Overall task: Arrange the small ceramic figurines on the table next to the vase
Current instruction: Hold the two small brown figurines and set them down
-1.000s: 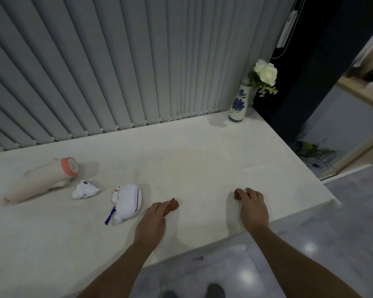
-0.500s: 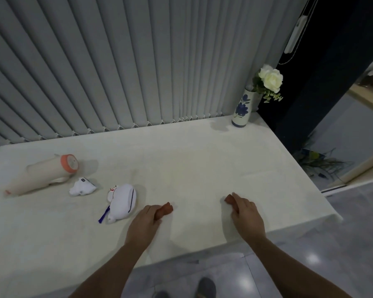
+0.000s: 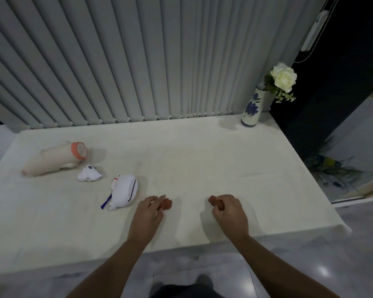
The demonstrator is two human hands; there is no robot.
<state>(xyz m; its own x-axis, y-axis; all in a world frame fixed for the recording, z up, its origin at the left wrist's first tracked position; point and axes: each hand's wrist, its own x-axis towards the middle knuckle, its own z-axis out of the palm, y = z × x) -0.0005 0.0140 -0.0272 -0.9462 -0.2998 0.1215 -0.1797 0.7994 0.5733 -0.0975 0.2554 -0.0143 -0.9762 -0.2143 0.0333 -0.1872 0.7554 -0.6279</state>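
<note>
My left hand (image 3: 148, 214) grips a small reddish-brown figurine (image 3: 166, 204) near the table's front edge. My right hand (image 3: 229, 211) is closed around a second reddish-brown figurine (image 3: 214, 200), mostly hidden under the fingers. Left of my left hand lies a white figurine with a blue tail (image 3: 122, 192). Further left are a small white figurine (image 3: 89, 173) and a long beige figurine with an orange ring (image 3: 56, 159), lying on its side. The blue-flowered white vase (image 3: 251, 108) with a white rose stands at the far right corner.
The pale table (image 3: 192, 160) runs back to grey vertical blinds (image 3: 138, 61). Its right edge drops off to a dark doorway and a tiled floor (image 3: 310, 265). The front edge lies just below my wrists.
Both hands have stayed on their red figurines. The view has tilted up and shifted slightly, so the table and vase sit lower in the picture.
</note>
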